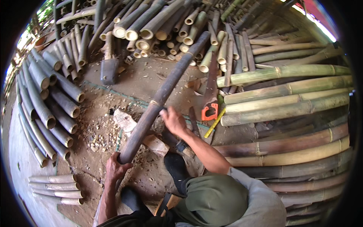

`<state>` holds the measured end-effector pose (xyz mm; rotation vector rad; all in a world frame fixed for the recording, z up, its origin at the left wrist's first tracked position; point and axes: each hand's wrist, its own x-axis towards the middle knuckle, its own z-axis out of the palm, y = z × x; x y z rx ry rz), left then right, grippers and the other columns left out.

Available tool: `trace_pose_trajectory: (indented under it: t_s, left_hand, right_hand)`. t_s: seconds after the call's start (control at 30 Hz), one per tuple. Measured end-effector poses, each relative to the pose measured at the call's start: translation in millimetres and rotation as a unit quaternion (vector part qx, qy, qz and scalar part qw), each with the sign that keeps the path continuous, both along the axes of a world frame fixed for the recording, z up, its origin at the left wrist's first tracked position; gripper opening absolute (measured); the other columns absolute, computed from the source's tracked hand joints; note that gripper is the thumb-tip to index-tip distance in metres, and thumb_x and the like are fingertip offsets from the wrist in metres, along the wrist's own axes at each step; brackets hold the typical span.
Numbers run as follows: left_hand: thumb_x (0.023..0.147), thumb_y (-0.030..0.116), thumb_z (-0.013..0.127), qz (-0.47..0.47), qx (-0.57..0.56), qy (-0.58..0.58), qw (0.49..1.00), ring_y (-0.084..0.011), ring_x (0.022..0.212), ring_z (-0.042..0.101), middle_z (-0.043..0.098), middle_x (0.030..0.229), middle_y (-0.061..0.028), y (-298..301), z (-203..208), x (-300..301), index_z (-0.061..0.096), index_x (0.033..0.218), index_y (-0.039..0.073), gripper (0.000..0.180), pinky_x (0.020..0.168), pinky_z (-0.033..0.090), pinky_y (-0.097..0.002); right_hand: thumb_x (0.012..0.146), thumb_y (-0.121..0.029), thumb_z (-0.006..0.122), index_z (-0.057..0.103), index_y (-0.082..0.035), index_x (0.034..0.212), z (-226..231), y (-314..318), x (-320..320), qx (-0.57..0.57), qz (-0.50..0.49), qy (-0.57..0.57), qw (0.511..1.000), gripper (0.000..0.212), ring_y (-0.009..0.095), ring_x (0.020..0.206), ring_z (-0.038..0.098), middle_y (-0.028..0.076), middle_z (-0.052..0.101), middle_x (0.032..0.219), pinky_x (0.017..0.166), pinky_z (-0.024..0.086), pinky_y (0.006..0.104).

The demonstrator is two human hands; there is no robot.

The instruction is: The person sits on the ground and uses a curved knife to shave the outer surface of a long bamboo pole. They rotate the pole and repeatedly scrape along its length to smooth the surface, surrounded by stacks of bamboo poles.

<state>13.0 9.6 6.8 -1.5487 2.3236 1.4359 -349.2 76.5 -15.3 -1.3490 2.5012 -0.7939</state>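
Right now left hand [115,166] wraps the near end of a dark bamboo pole [162,94]; right hand [173,120] presses on its middle, fingers closed over it. Pole runs toward 1 o'clock across a wood block [126,121]. Best keep both grips firm, pole seated on the block; saw [210,102] lies at 3 o'clock of the right hand.

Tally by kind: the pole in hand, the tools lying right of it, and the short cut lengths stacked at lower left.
Dark bamboo pole: 1
Orange-handled saw: 1
Yellow measuring stick: 1
Short cut bamboo lengths: 4
Total: 7

Both hands [115,166] [173,120] grip dark bamboo pole [162,94].
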Motion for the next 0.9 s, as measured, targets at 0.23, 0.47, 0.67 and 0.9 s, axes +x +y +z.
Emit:
trace_pose_trajectory:
  t_s: [0.23, 0.47, 0.67, 0.9]
  left_hand:
    - [0.065, 0.026, 0.094, 0.016, -0.262, -0.045, 0.964, -0.0407, 0.108, 0.066, 0.067, 0.114, -0.0205, 36, -18, 8, 0.059, 0.128, 0.002, 0.077, 0.093, 0.054, -0.0498]
    - [0.065, 0.023, 0.089, 0.04, -0.154, -0.031, 0.987, -0.0411, 0.107, 0.066, 0.067, 0.111, -0.0206, 21, -11, 26, 0.063, 0.119, 0.001, 0.064, 0.094, 0.054, -0.05]
    - [0.062, 0.026, 0.09, 0.033, -0.119, 0.014, 0.992, -0.0396, 0.104, 0.068, 0.068, 0.11, -0.0207, 16, -15, 4, 0.067, 0.117, -0.001, 0.065, 0.094, 0.056, -0.0488]
    - [0.059, 0.032, 0.091, 0.017, -0.063, 0.058, 0.996, -0.0369, 0.095, 0.073, 0.073, 0.103, -0.0228, 4, -2, -4, 0.071, 0.115, -0.004, 0.07, 0.089, 0.057, -0.0456]
  right_hand:
    - [0.111, -0.05, 0.052, 0.056, -0.001, 0.114, 10, 18, 14, 0.006, 0.175, 0.016, 0.984, 0.049, 0.048, 0.074, 0.072, 0.026, 0.07, 0.076, 0.067, 0.056, 0.0565]
    - [0.109, -0.052, 0.056, 0.056, -0.002, 0.118, 22, 11, 16, 0.124, 0.18, -0.084, 0.972, 0.051, 0.051, 0.076, 0.071, 0.029, 0.07, 0.08, 0.064, 0.054, 0.0589]
    - [0.11, -0.052, 0.053, 0.051, -0.003, 0.111, -19, 6, -22, -0.066, -0.092, -0.059, 0.992, 0.049, 0.048, 0.071, 0.073, 0.023, 0.074, 0.082, 0.061, 0.057, 0.058]
    - [0.11, -0.054, 0.051, 0.054, 0.001, 0.115, -28, 17, -38, -0.029, -0.095, -0.11, 0.989, 0.055, 0.052, 0.079, 0.072, 0.027, 0.071, 0.084, 0.068, 0.055, 0.0582]
